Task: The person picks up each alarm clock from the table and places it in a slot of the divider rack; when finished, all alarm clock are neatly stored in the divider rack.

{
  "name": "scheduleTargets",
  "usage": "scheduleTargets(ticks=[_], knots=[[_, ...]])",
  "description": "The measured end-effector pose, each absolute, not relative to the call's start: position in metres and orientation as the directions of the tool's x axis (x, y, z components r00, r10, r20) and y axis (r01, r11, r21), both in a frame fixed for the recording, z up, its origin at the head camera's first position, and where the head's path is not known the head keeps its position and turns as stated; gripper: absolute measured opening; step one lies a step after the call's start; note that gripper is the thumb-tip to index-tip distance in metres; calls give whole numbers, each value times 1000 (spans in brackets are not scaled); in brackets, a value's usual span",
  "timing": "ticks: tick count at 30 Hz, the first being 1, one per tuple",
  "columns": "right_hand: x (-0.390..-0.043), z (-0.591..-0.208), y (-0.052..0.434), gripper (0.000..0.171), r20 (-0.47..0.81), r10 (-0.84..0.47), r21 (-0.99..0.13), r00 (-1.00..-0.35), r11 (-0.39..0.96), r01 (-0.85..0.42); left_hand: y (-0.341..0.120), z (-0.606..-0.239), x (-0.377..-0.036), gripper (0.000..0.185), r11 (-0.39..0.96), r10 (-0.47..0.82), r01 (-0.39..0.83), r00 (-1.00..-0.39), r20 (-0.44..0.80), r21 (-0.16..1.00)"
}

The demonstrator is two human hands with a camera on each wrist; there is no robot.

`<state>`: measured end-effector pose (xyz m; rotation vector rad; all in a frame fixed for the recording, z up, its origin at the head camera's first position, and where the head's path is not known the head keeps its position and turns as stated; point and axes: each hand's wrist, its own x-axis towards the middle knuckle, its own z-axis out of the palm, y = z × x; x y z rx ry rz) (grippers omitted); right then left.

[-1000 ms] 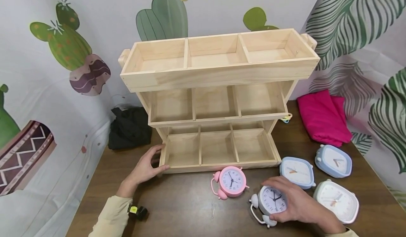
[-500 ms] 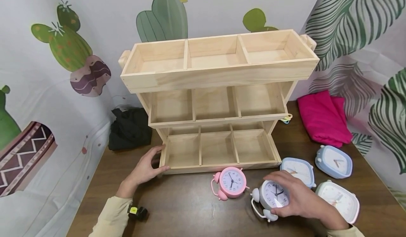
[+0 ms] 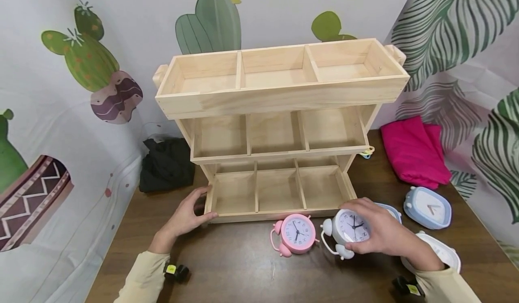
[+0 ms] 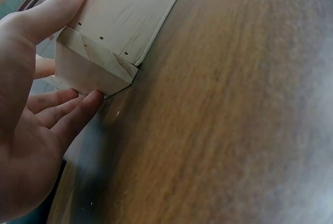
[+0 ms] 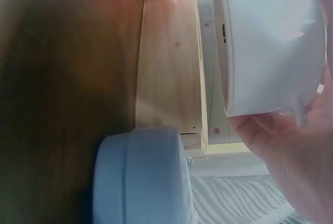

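Head view: right hand (image 3: 383, 237) grips a white alarm clock (image 3: 348, 228), fingers curled over its top and right side, dial facing up. The clock sits just off the near right corner of a three-tier wooden rack (image 3: 279, 127), right of a pink alarm clock (image 3: 296, 233) lying on the tabletop (image 3: 243, 267).

Left hand (image 3: 184, 217) grips the rack's near left corner, thumb on the front edge, fingers round the left side. Left wrist view confirms: thumb along the wood face, fingers (image 4: 67, 112) under the corner block.

Right wrist view: white clock (image 5: 270, 42) close against the palm, a blue clock (image 5: 143, 177) below it by the rack's base; view is blurred.

Right of the hand: one blue clock (image 3: 427, 207) on the far side, a white-and-pink clock (image 3: 443, 254) partly hidden by the wrist, another blue clock's edge (image 3: 392, 210) behind the hand. Pink cloth (image 3: 413, 152) far right; black cloth (image 3: 166, 163) left of the rack.
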<state>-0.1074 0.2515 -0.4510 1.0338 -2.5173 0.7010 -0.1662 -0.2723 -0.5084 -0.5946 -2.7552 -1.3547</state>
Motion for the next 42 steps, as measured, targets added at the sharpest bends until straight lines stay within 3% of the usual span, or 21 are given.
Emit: scheduleTargets(ticks=[16, 27, 37, 42], knots=[[-133, -446, 241, 74, 419, -491, -362, -764, 681, -637, -272, -509, -167, 83, 525, 333, 352, -923, 194, 775], [-155, -443, 241, 70, 420, -449, -378, -789, 703, -602, -272, -511, -166, 80, 555, 322, 335, -930, 175, 761], [-178, -446, 242, 69, 438, -430, -371, -789, 713, -594, -259, -478, -154, 78, 531, 350, 343, -922, 168, 775], [-187, -447, 239, 69, 433, -426, -371, -795, 719, -588, -266, -496, -160, 79, 540, 337, 338, -926, 170, 771]])
